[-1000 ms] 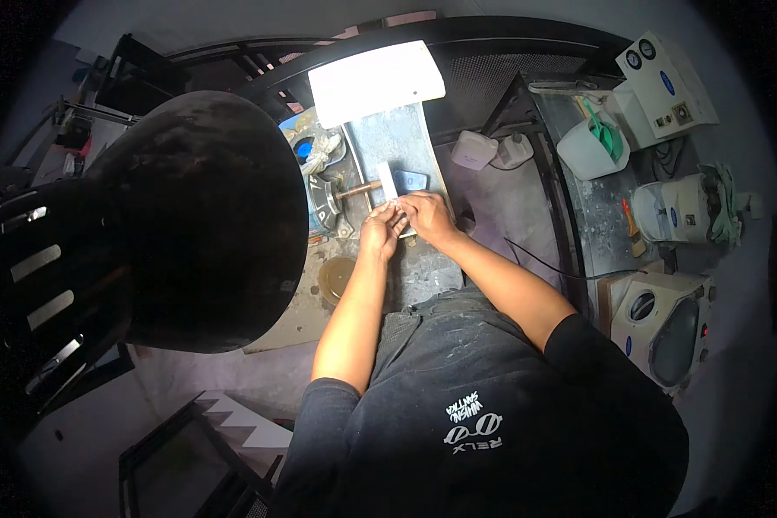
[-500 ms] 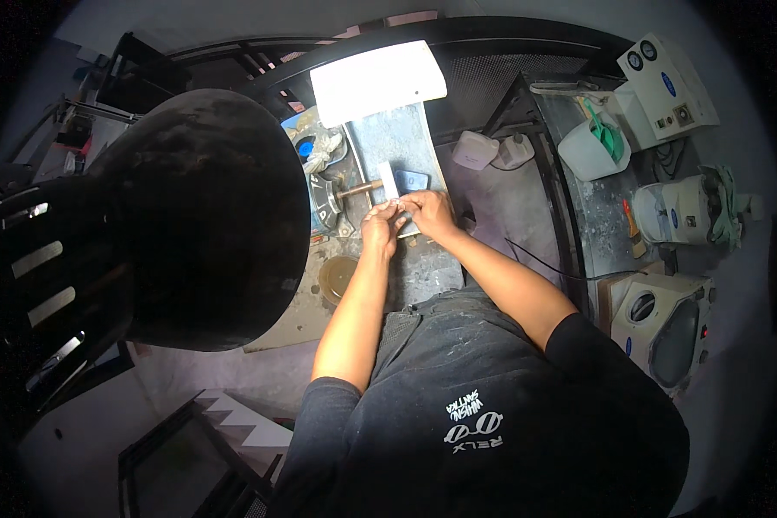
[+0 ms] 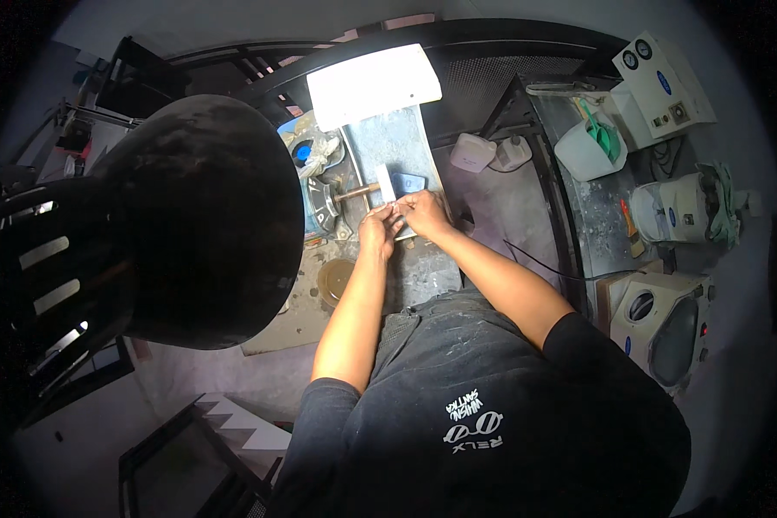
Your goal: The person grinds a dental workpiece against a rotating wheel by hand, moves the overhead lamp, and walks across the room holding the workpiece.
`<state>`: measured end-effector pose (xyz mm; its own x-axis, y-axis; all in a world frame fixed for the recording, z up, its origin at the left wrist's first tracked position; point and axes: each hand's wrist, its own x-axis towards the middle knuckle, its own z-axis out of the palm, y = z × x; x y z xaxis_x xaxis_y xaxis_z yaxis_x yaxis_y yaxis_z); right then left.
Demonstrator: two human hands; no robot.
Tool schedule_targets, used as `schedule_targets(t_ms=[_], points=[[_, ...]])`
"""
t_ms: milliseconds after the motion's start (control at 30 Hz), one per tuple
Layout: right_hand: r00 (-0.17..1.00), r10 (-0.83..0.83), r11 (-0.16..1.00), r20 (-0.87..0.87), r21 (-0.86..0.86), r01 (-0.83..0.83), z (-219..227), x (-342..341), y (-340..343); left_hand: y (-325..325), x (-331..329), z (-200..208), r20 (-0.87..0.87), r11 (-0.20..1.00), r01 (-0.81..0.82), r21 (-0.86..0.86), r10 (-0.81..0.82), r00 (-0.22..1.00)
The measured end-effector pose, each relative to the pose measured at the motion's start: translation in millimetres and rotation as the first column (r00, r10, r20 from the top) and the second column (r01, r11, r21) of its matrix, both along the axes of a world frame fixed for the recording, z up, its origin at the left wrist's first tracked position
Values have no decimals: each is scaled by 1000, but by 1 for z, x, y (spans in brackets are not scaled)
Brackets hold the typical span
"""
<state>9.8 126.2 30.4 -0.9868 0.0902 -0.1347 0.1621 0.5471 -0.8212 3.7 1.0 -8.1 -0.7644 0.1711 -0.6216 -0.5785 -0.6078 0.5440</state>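
Both hands meet at the near edge of a white wheel (image 3: 385, 182), which is mounted on the brownish shaft (image 3: 359, 191) of a bench motor (image 3: 321, 207). My left hand (image 3: 377, 231) has its fingers closed around a tiny pale piece (image 3: 395, 206). From the other side, my right hand (image 3: 425, 214) pinches the same piece, its fingertips close under the wheel. The piece is mostly covered by fingers, so its kind does not show. Just right of the wheel lies a small blue block (image 3: 411, 183) in a dusty metal tray (image 3: 388, 138).
A glaring white panel (image 3: 373, 85) spans the tray's far end. A large black lamp shade (image 3: 207, 224) looms at left. Near my left forearm sits a round brown dish (image 3: 337, 281). On the right bench stand a white tub (image 3: 583, 154) with a green scoop and several cream machines (image 3: 665, 324).
The view has shifted very slightly. Both hands stay together at the wheel's near edge, with almost the same grip on the small piece.
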Motion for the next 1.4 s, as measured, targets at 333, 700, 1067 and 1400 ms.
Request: schedule_targets(t_ms=[333,700,1067,1400], points=[[986,56,989,159,124,-77,29,-16,9,9,1,4,82,1000,-13,2,13,997],[978,70,996,195,38,-79,18,-22,13,9,-2,5,84,1000,-1,0,1,996],[977,68,990,200,109,-91,37,-16,1,-4,1,1,90,994,11,111,-21,996],[853,278,948,-441,-19,-319,115,26,1,-42,25,97,-411,989,146,34,-120,904]])
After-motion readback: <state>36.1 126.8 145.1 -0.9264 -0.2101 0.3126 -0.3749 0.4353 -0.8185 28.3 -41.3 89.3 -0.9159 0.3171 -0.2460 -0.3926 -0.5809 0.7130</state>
